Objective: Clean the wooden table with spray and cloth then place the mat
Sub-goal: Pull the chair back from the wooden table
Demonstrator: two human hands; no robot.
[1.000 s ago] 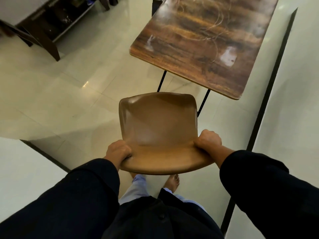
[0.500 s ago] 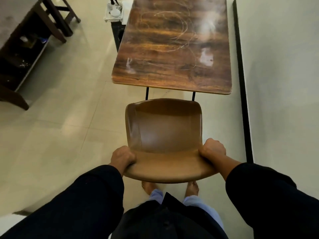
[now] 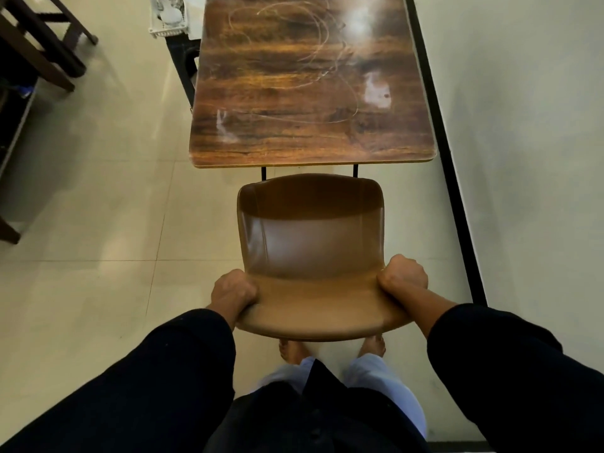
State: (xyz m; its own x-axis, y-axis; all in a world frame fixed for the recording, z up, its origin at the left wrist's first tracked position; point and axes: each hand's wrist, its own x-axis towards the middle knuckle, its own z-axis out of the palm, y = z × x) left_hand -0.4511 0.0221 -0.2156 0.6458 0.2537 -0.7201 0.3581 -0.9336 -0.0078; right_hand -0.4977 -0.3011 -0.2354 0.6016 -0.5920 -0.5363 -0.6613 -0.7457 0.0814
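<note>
The wooden table (image 3: 294, 103) stands straight ahead, its dark top marked with pale curved scratches and white smears. A brown chair (image 3: 310, 243) sits just short of the table's near edge, facing it. My left hand (image 3: 233, 291) grips the left side of the chair's backrest. On the right side of the backrest my right hand (image 3: 403, 273) is clenched the same way. No spray bottle, cloth or mat shows in this view.
A pale wall with a black skirting strip (image 3: 447, 152) runs along the table's right side. A white basket (image 3: 170, 18) sits on a dark stand by the table's far left. Dark wooden furniture (image 3: 36, 47) fills the top left. My bare feet (image 3: 330, 349) stand under the chair.
The view has swung so the table and chair now line up straight ahead. The chair, held in both hands, has come closer to the table's near edge.
</note>
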